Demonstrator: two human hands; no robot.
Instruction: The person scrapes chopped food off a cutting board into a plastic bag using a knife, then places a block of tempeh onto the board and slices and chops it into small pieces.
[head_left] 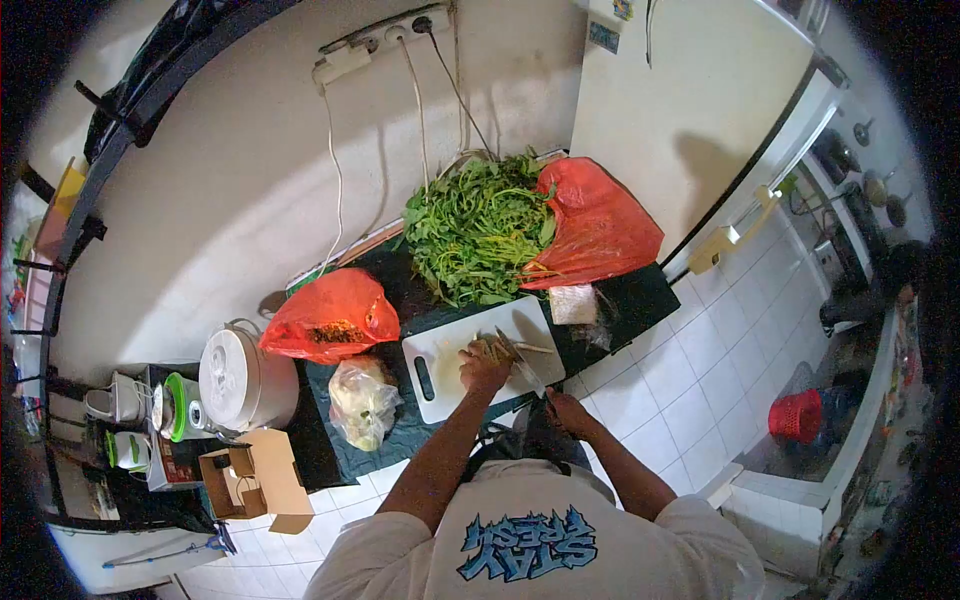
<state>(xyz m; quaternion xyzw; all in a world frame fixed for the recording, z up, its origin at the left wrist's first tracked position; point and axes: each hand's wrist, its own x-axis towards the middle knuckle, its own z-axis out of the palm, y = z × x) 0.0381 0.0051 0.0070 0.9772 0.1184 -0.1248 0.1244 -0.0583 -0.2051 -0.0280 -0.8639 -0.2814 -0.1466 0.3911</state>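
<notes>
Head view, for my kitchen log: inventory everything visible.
Table: 1, dark cover, centre
Cutting board: 1, white, on table
Knife: 1, silvery, over board
Food pieces: uncounted, pale, on board
Greens: 1 heap, green, back
Bags: 2, red, flanking greens
Plastic bag: 1, clear, board's left
Wrapped block: 1, white, board's right
Lidded cooker: 1, white, left
Box: 1, brown, lower left
Power strip: 1, white, wall
Cords: several, white and black, wall
Panel: 1, cream, upper right
Basket: 1, red, far right
Edge items: many, mixed, unclear
Shirt: 1, pale, bottom
Left hand: 1, bare, on food pieces
Right hand: 1, bare, gripping knife
</notes>
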